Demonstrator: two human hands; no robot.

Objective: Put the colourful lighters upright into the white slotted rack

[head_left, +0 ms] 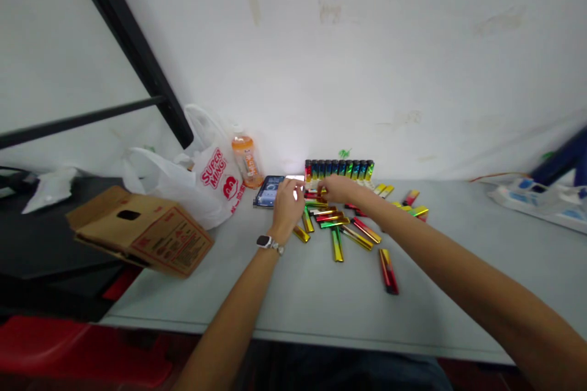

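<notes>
Many shiny lighters (pixel 338 245) in red, green and gold lie scattered on the table. Behind them, a row of upright lighters (pixel 342 170), mostly blue and green with a red one at the left end, stands against the wall in what looks like a pale tray. My left hand (pixel 288 203), with a watch at the wrist, has its fingers bent together beside the row's left end; what they hold, if anything, is too small to make out. My right hand (pixel 338 188) reaches down over the pile's far side, its fingers closed on a lighter (pixel 323 190) that is partly hidden.
Left of my hands are phones or screens (pixel 268 190), an orange-capped drink bottle (pixel 247 162), a white plastic bag (pixel 211 186) and a tipped open cardboard box (pixel 151 229). A white-and-blue plastic package (pixel 541 198) lies far right. A red stool (pixel 82 348) stands below the table's left edge.
</notes>
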